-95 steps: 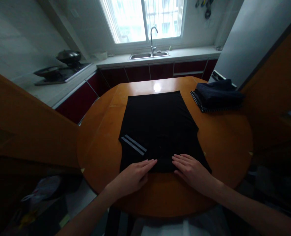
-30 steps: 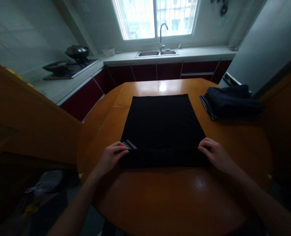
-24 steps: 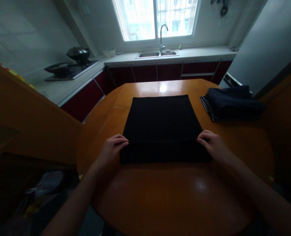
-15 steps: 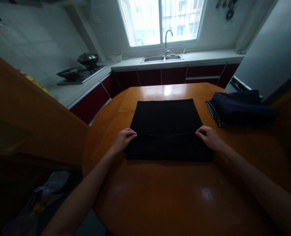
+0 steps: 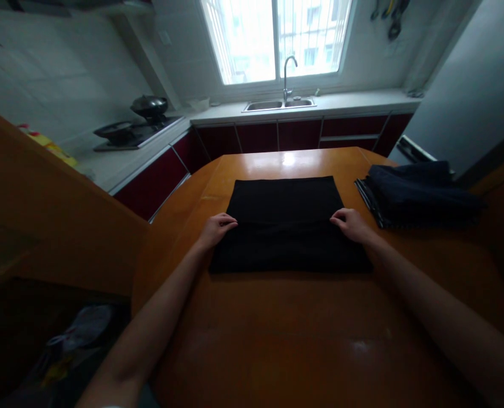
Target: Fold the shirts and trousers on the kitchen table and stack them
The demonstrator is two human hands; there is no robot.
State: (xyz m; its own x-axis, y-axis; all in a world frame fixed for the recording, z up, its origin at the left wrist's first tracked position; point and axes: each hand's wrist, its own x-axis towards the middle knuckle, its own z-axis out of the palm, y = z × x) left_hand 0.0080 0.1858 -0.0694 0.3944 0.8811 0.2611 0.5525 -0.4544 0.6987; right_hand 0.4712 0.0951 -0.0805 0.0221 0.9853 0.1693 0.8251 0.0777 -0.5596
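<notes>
A black garment [image 5: 286, 224] lies folded flat on the round wooden table [image 5: 303, 334], its near part doubled over the far part. My left hand [image 5: 216, 228] pinches the left end of the folded-over edge. At the right end of that edge my right hand [image 5: 351, 223] is closed on the cloth. Both arms reach forward across the tabletop.
A stack of folded dark clothes [image 5: 417, 194] sits at the table's right side. Beyond the table run a counter with a sink and tap [image 5: 279, 102] under a window, and a stove with a wok [image 5: 139, 119] at left. A wooden panel [image 5: 43, 215] stands left.
Both hands took the garment's near hem and carried it away from me over the rest, hiding the white stripes. The fold edge has moved farther up the cloth.
</notes>
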